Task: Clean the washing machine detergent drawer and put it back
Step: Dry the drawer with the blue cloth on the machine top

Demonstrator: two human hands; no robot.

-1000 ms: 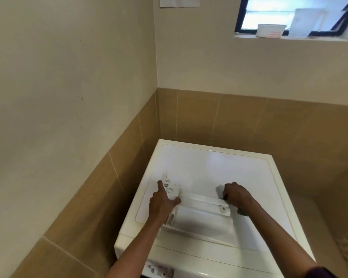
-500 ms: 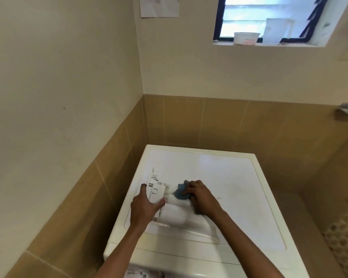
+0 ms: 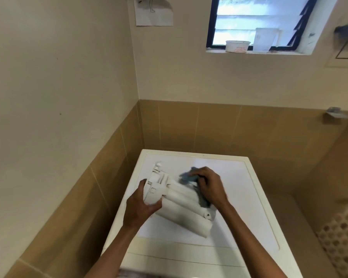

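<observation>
A white plastic detergent drawer point(image 3: 179, 205) lies tilted on top of the white washing machine point(image 3: 249, 197). My left hand point(image 3: 143, 205) grips the drawer's left end, thumb on its outer side. My right hand point(image 3: 209, 187) is closed on a blue-grey cloth point(image 3: 187, 176) and presses it against the drawer's far right side. Part of the cloth hangs below my palm beside the drawer. The drawer's inside is mostly hidden from this angle.
The machine stands in a corner, with a cream wall and brown tiles on the left and behind. A window sill above holds a white tub point(image 3: 237, 46) and a jug point(image 3: 265, 40). A honeycomb-patterned mat point(image 3: 342, 243) lies at lower right.
My right hand took up the blue-grey cloth and brought it onto the drawer. My left hand has tipped the drawer up and turned it. The camera view has shifted to the right.
</observation>
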